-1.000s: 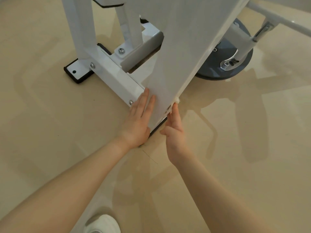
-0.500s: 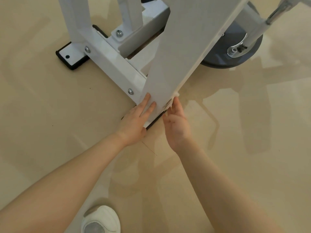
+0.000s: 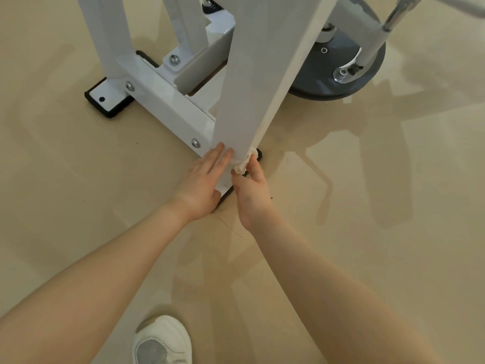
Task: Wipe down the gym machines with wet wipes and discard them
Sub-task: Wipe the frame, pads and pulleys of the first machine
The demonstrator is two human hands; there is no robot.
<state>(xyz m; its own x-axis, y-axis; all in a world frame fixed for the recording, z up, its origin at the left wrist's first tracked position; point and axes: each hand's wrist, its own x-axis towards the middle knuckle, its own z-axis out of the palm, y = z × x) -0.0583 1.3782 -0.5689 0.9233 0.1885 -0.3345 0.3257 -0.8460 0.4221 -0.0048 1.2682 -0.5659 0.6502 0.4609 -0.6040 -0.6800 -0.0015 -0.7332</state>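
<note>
The floor (image 3: 78,179) is a smooth, glossy beige surface that fills the whole view. It is polished enough to mirror pale, blurred shapes, with lighter patches of reflected light at the right (image 3: 433,82) and darker soft-edged shadows (image 3: 388,164) stretching across the middle and lower right. A thin dark hairline mark (image 3: 231,228) runs diagonally near the centre, and a few tiny dark specks (image 3: 271,198) lie scattered close by. The light is even and warm, without hard highlights. No walls, windows or other furniture fall within the camera's downward view.
</note>
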